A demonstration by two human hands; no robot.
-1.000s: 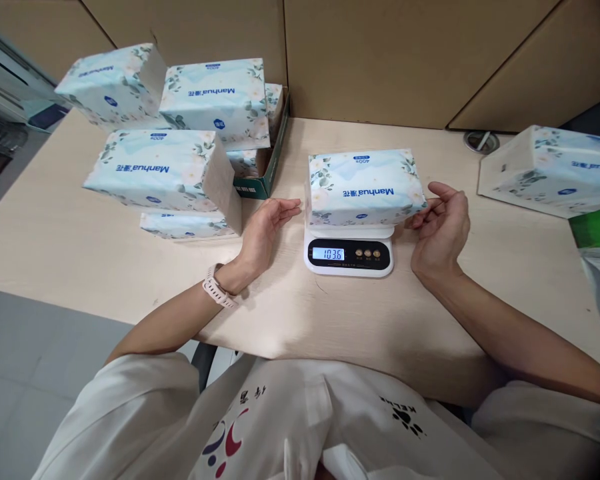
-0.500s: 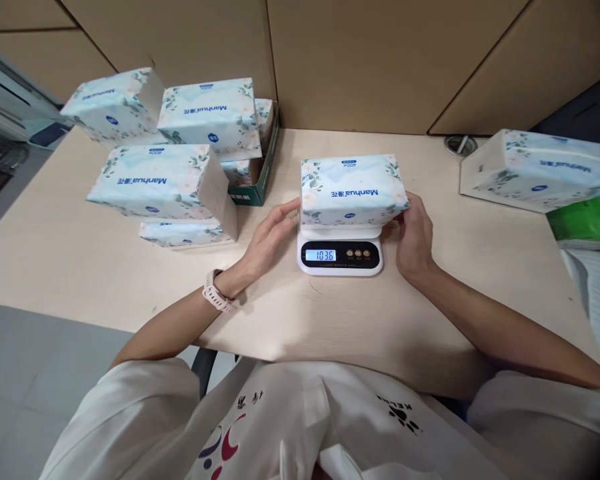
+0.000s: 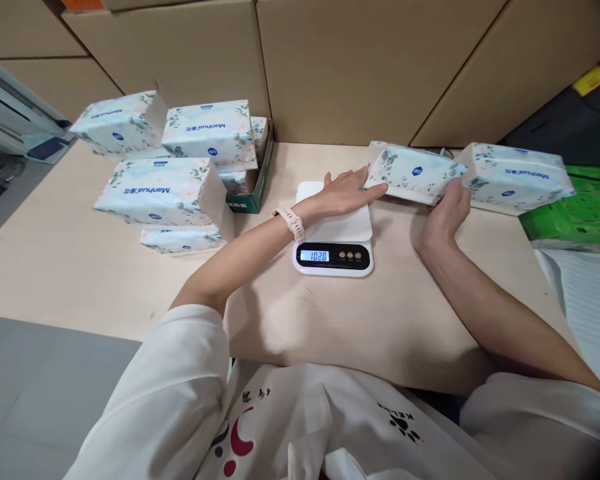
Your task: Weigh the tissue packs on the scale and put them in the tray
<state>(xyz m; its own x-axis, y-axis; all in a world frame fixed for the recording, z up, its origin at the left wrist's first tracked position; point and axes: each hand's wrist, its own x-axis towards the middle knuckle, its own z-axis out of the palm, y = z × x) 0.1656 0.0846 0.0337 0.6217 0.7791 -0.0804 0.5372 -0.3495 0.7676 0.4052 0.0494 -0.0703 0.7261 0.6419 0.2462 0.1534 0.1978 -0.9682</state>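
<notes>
A floral tissue pack (image 3: 414,175) is tilted in the air to the right of the white digital scale (image 3: 334,259), between both hands. My left hand (image 3: 347,192) reaches across the scale's platform and presses on the pack's left end, thumb and fingers apart. My right hand (image 3: 447,212) grips the lower right corner of the same pack. The scale's platform shows bare beneath my left wrist, and its display is lit, reading about 102.8. Another tissue pack (image 3: 515,177) lies just right of the held one, close to its end.
Several tissue packs (image 3: 155,193) are stacked at the left of the table (image 3: 190,293). Behind them stands a dark green open box (image 3: 260,180) with packs in it. Large cardboard boxes (image 3: 340,73) line the back. Green packaging (image 3: 570,207) lies at the right edge.
The tissue pack has been lifted off the scale and carried right. Both hands moved right with it, my left arm now crossing the scale. The display fell slightly from 103.6.
</notes>
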